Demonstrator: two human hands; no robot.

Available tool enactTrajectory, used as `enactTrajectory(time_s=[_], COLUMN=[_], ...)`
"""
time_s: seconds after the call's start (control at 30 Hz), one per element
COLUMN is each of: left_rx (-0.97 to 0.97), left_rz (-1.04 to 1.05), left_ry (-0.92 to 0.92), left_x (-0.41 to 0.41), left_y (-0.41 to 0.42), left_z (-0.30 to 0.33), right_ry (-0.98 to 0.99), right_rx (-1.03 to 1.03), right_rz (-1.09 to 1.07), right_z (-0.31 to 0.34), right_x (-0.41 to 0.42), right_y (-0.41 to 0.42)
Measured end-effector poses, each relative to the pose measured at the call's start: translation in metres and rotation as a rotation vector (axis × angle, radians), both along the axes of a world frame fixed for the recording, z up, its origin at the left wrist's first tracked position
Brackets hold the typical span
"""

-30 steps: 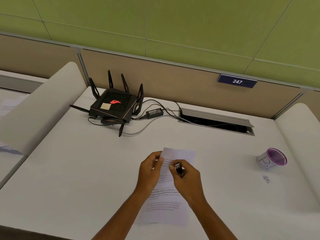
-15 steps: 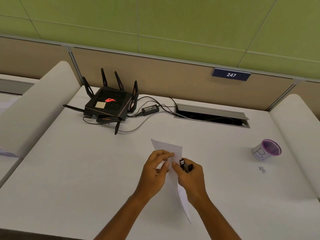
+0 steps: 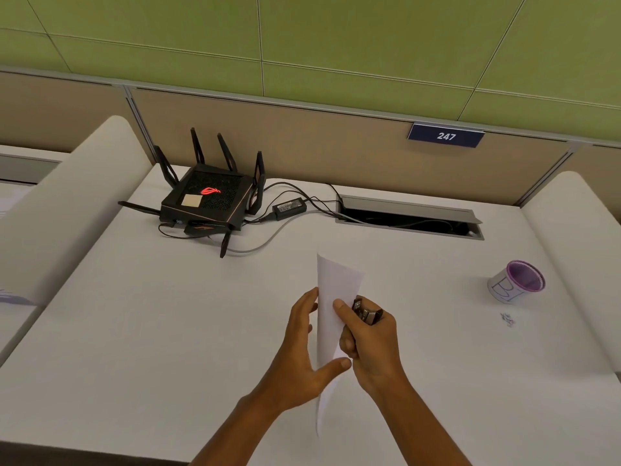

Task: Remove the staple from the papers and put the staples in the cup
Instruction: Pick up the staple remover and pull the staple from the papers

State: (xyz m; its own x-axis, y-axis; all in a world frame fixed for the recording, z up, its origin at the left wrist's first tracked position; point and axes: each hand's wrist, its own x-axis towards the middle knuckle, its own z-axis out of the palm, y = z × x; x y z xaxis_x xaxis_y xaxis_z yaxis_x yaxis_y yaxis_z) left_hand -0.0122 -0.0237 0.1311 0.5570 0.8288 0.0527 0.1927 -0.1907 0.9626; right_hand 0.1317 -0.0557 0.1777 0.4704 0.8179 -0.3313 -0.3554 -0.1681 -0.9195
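Observation:
The white papers (image 3: 332,297) are held upright and nearly edge-on above the white desk (image 3: 168,331), between both hands. My left hand (image 3: 302,354) holds them from the left, thumb pressed against the lower sheet. My right hand (image 3: 373,344) pinches the papers with its thumb and also grips a small black staple remover (image 3: 367,312). A white cup with a purple rim (image 3: 515,285) lies tilted at the right of the desk. A few loose staples (image 3: 507,319) lie on the desk just in front of the cup. No staple on the papers is visible.
A black router with antennas (image 3: 206,200) sits at the back left, with cables and a power adapter (image 3: 289,207) running to a cable slot (image 3: 408,215). White dividers (image 3: 67,203) flank the desk on both sides.
The papers were flat on the desk a second ago; both hands have lifted and turned them until they stand nearly edge-on. The staple remover stayed in my right hand.

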Motion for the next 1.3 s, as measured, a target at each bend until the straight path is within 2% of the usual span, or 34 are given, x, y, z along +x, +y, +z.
enactTrajectory(time_s=[0.17,0.37,0.43,0.53,0.6,0.73,0.83,1.0,1.3], left_rx=[-0.092,-0.127,-0.111,-0.127,-0.179,-0.338,-0.485,-0.621,-0.595], left_rz=[-0.048,0.067,0.093,0.116,0.143,0.218,0.28,0.295,0.18], left_ry=[-0.043,0.021,0.025,0.039,0.024,-0.033,-0.12,-0.196,0.079], left_x=[0.001,-0.008,-0.011,-0.019,-0.024,-0.031,-0.033,-0.037,-0.05], left_y=[0.001,0.009,0.011,0.016,0.021,0.034,0.047,0.074,0.107], left_z=[-0.004,-0.005,-0.001,0.001,0.0,-0.003,-0.004,-0.012,-0.066], right_ry=[-0.014,-0.122,-0.161,-0.36,-0.406,-0.267,-0.247,-0.179,-0.147], right_rx=[0.009,0.062,0.052,-0.057,-0.123,-0.203,-0.207,-0.241,-0.322], right_rz=[0.059,0.192,0.09,-0.124,-0.154,-0.046,0.037,0.032,-0.023], right_z=[0.008,0.008,0.003,-0.024,-0.04,-0.056,-0.058,-0.062,-0.081], right_x=[-0.01,-0.002,0.004,0.018,0.028,0.038,0.035,0.035,0.044], right_y=[-0.002,-0.01,-0.012,-0.017,-0.023,-0.03,-0.031,-0.02,0.019])
